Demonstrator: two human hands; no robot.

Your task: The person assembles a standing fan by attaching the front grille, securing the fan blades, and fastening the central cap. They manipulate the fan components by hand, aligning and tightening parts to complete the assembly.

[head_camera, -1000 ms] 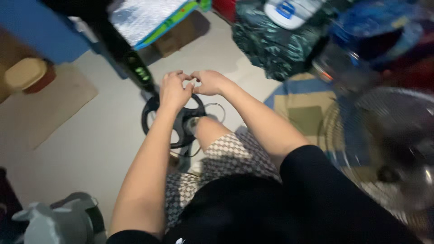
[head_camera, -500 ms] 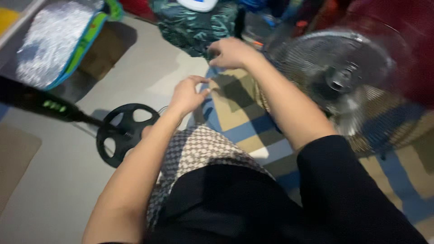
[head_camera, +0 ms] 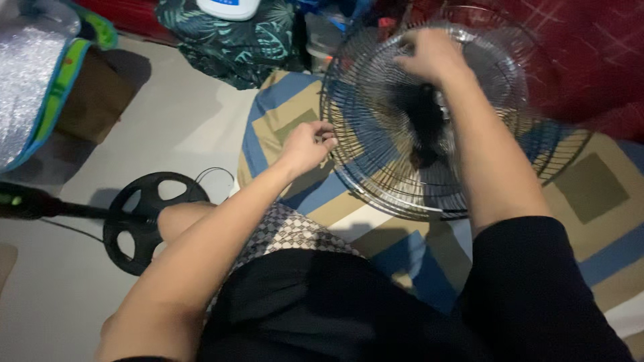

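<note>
The left hand point(head_camera: 307, 145) pinches the rim of the wire fan guard point(head_camera: 376, 167); the right hand point(head_camera: 431, 55), blurred, seemingly grips its far edge above the patterned mat point(head_camera: 597, 194).

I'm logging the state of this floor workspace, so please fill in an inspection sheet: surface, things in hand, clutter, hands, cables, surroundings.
Surface: pale floor, partly covered by a blue and tan patterned mat.
Things in hand: wire fan guard lying over the mat, with a dark hub showing through its middle.
Clutter: black round fan base on a dark pole; silver padded bag; leaf-print bundle with a white device on top.
Hands: left hand pinches the guard's near-left rim; right hand grips its far rim.
Cables: thin dark cord looping beside the base.
Surroundings: red fabric at the far right; cardboard box.
</note>
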